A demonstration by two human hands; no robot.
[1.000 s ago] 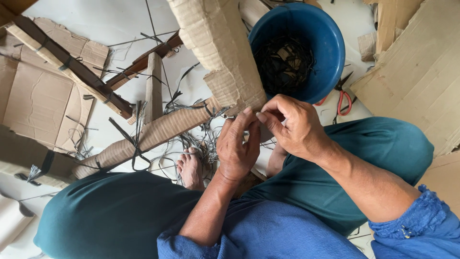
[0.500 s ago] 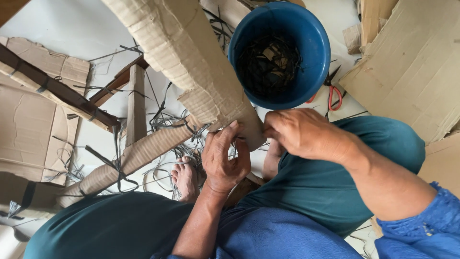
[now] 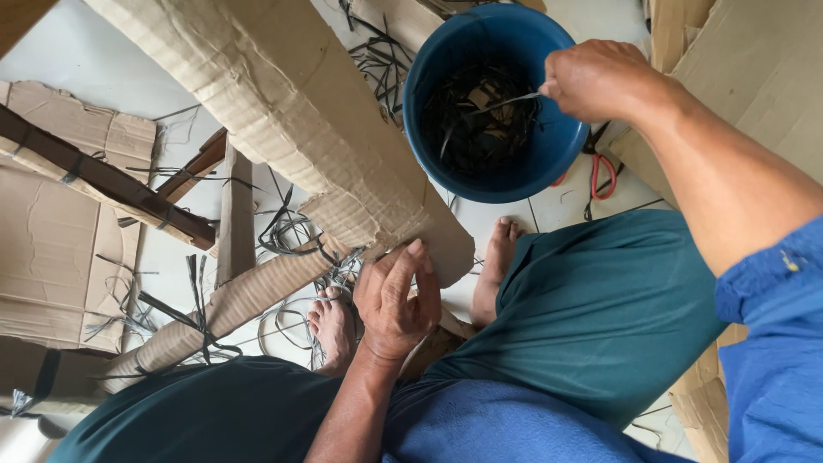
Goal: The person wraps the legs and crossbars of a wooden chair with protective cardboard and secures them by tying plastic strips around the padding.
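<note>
While the person sits cross-legged on the floor, each hand does its own work.
Left hand [image 3: 396, 296]: fingers curled, gripping the low end of the cardboard-wrapped beam [image 3: 283, 120] above the lap.
Right hand [image 3: 600, 79]: pinching a black strap strip [image 3: 506, 101] over the blue bucket [image 3: 561, 163].
Technique: hold the strip near its end and keep the beam braced.
Beam axis: long, running from upper left down to lower right.
Strip: points left, into the bucket.

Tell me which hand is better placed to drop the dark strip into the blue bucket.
Right. The right hand already pinches the strip over the blue bucket, while the left hand grips the cardboard-wrapped piece near the knees.
</note>
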